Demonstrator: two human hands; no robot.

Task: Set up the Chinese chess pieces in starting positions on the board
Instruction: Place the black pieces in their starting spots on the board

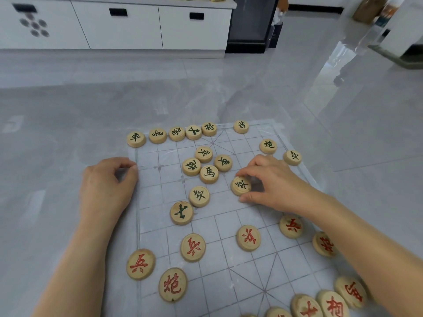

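Observation:
A thin translucent chess board sheet (231,259) lies on the grey floor. Round wooden pieces with green characters line its far edge, starting with a chariot (136,138), and several more cluster in the upper middle around a horse (209,174). Red-lettered pieces are scattered near me, such as a soldier (193,247) and a cannon (172,284). My right hand (272,181) pinches a green soldier piece (240,185) between thumb and fingers, on the board. My left hand (107,188) rests curled at the sheet's left edge; whether it pinches the sheet I cannot tell.
White cabinets (119,26) with black handles run along the back wall. A dark glass-fronted unit (251,24) stands to their right. More red pieces (329,305) crowd the board's near right corner under my right forearm. Glossy grey tiles surround the sheet.

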